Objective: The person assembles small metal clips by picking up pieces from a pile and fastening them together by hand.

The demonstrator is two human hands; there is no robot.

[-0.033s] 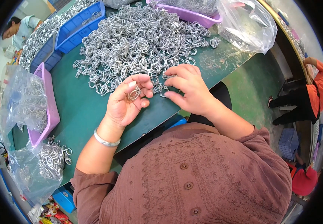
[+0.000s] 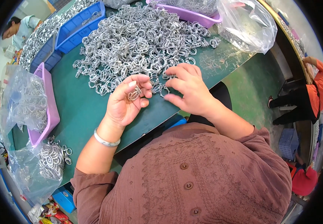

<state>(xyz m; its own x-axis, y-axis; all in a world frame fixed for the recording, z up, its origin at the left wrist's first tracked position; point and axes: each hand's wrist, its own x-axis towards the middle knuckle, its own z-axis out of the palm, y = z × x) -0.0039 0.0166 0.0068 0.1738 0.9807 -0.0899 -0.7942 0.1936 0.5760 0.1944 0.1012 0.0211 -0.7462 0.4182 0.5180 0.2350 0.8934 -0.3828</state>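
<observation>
My left hand (image 2: 126, 102) is palm up at the near edge of the pile, its fingers curled round a small silvery ring-shaped metal piece (image 2: 134, 93) pinched near the thumb. To its right, my right hand (image 2: 189, 89) hovers palm down with thumb and fingers apart. Just off its thumb tip, a single metal ring (image 2: 164, 91) lies on the green tabletop (image 2: 83, 108). Beyond both hands spreads a big heap of similar ring-shaped metal pieces (image 2: 135, 41), tangled together.
Blue bins (image 2: 80, 28) stand left of the heap. A purple basket (image 2: 47, 100) with bagged pieces sits at the left, above a clear bag of rings (image 2: 52, 160). Far right on the table is a clear plastic bag (image 2: 249, 28). A person in orange (image 2: 314, 93) stands at right.
My right thumb and fingers have spread slightly away from the single ring, which now shows more fully. My left hand stays nearly still with its piece.
</observation>
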